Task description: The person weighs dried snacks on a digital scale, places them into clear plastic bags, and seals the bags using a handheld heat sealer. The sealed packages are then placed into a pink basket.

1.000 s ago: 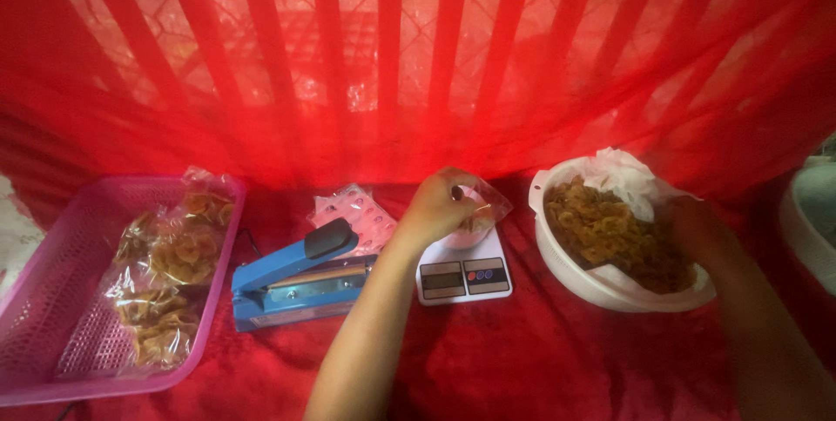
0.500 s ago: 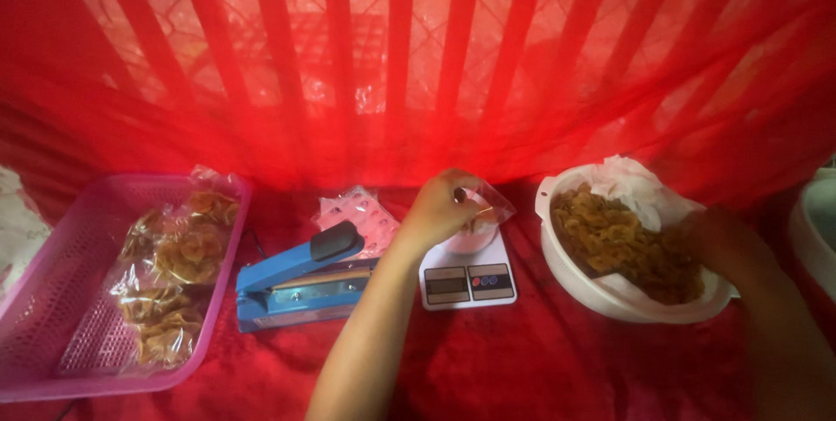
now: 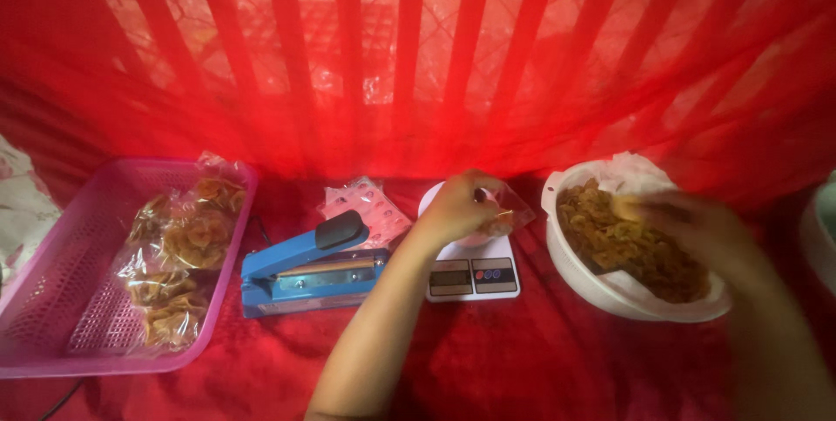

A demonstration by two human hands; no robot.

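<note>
My left hand pinches a small clear plastic bag above the white digital kitchen scale, its mouth tilted right toward the round white plastic bowl of fried snacks. My right hand, blurred, grips a snack piece over that bowl. The blue heat sealer lies lengthwise left of the scale.

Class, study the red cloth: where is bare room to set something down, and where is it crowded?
Bare cloth lies in front of the blue sealer and the scale, beside the left forearm. The pink basket has bare floor along its left side. It is crowded from the scale, under the left hand, to the white bowl, where the right hand reaches.
</note>
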